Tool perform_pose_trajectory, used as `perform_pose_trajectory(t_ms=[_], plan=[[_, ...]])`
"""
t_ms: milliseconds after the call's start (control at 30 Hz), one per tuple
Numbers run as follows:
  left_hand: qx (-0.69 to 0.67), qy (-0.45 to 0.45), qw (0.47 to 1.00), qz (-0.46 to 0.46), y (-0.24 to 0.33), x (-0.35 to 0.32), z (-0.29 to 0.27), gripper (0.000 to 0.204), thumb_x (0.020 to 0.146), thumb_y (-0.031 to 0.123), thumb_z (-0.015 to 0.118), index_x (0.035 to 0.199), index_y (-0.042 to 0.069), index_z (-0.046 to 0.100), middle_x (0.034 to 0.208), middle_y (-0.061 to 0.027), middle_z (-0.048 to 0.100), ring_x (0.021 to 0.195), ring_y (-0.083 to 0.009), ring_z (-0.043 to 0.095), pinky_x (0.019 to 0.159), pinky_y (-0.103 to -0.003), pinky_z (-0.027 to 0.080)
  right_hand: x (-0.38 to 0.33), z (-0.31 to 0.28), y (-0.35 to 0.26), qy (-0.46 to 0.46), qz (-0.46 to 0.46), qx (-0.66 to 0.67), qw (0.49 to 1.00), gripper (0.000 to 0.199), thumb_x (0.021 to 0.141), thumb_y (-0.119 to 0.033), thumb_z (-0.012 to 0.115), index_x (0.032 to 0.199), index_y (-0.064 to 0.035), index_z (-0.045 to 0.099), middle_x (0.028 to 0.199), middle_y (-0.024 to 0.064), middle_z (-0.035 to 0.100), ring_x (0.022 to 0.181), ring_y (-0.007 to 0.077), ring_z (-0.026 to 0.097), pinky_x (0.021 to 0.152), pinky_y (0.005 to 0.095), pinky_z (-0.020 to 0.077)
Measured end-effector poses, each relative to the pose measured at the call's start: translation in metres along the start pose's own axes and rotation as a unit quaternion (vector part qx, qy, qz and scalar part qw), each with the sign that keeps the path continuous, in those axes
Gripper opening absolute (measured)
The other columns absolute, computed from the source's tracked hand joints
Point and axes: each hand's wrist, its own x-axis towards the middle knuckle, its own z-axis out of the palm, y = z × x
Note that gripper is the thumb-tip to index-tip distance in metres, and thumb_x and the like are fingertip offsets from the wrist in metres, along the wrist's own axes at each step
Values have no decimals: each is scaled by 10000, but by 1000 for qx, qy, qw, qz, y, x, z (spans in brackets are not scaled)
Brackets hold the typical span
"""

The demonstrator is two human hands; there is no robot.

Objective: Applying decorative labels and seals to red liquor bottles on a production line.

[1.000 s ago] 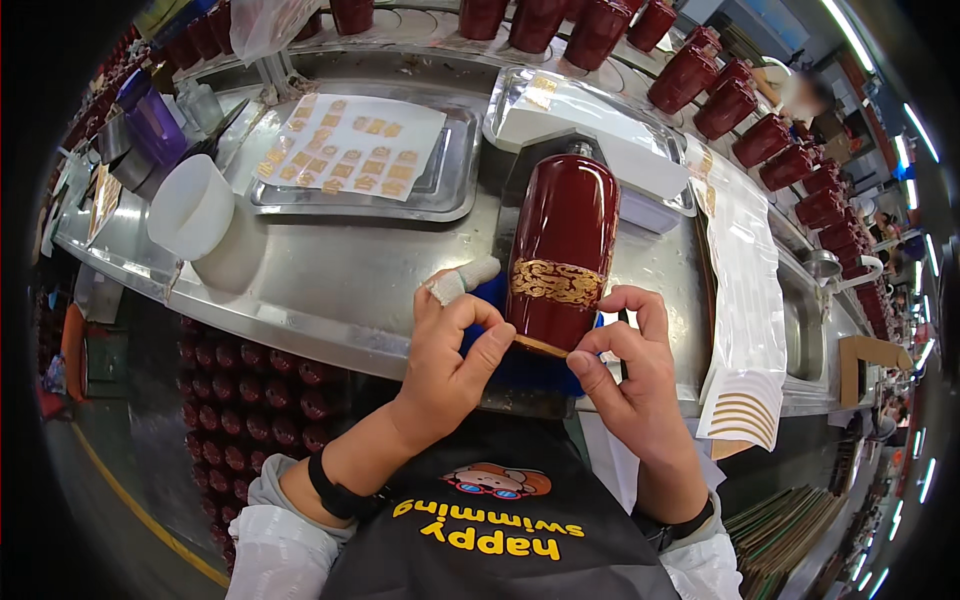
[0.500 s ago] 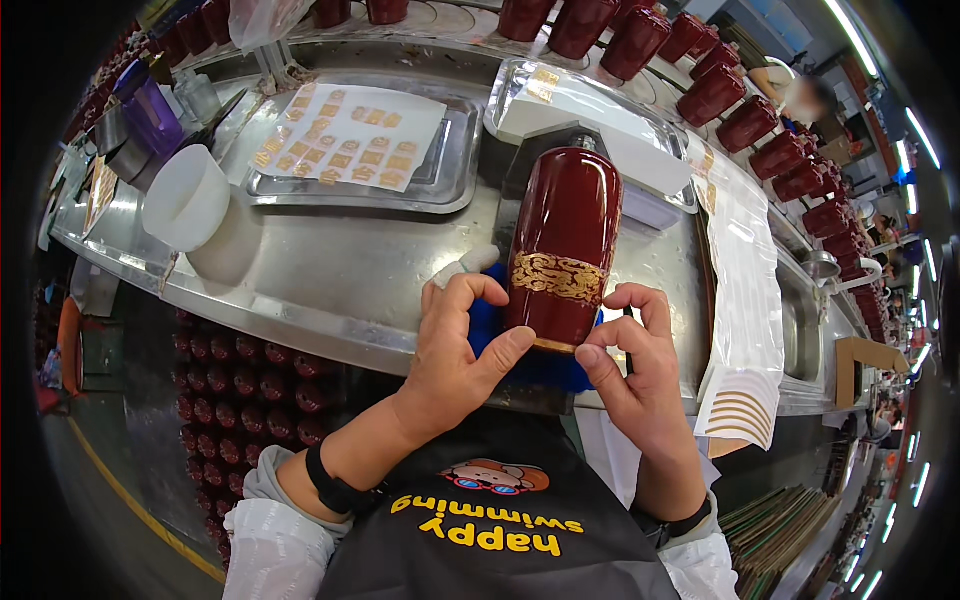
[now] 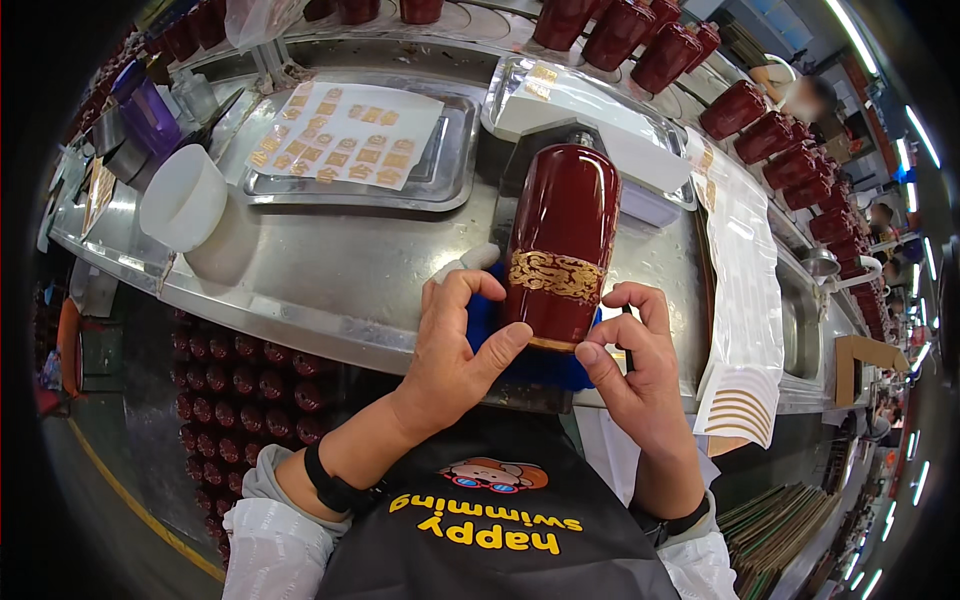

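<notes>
A glossy dark red bottle (image 3: 565,205) lies tilted away from me on a blue support (image 3: 548,371), its neck pointing to the far side. A gold patterned band (image 3: 556,276) crosses its lower body, and a thin gold strip (image 3: 552,344) runs along its base edge. My left hand (image 3: 455,335) has its thumb and curled forefinger against the bottle's lower left side; pale covers sit on some fingertips. On the lower right side, my right hand (image 3: 640,360) presses its thumb at the end of the gold strip, forefinger bent beside the bottle. The undersides of the fingers are hidden.
At the left are a white tub (image 3: 185,200), a purple jug (image 3: 146,112) and a metal tray (image 3: 440,180) bearing a sheet of gold decals (image 3: 345,145). A white sheet with curved gold strips (image 3: 738,412) hangs at the right. Red bottles (image 3: 735,108) line the conveyor behind.
Bottles on the conveyor behind have shifted to the right. The bottle before me and both hands have barely moved.
</notes>
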Motion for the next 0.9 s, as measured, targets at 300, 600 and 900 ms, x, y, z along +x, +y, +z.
perform_pose_trajectory(t_ms=[300, 600, 900], plan=[[12, 6, 1000, 10, 0, 0, 1, 424, 896, 335, 663, 1112, 37, 453, 1086, -93, 450, 1025, -186, 429, 950, -308, 343, -2, 0, -1, -3, 32, 27, 999, 101, 827, -88, 684, 823, -17, 611, 1058, 187, 499, 1067, 302, 473, 875, 369, 404], [13, 7, 1000, 10, -1, 1, 1, 432, 900, 353, 657, 1113, 38, 453, 1094, -94, 448, 1044, -188, 422, 960, -313, 337, -2, -1, 5, -13, 2, 10, 1000, 103, 863, -97, 632, 823, -6, 604, 1061, 195, 490, 1080, 304, 464, 846, 345, 413], [10, 6, 1000, 2, -2, 0, 1, 442, 904, 366, 652, 1116, 36, 450, 1091, -94, 448, 1045, -185, 422, 966, -315, 332, -1, 5, 1, 3, 25, 35, 999, 143, 815, -102, 714, 805, -15, 601, 1006, 178, 516, 1075, 299, 472, 796, 343, 438]])
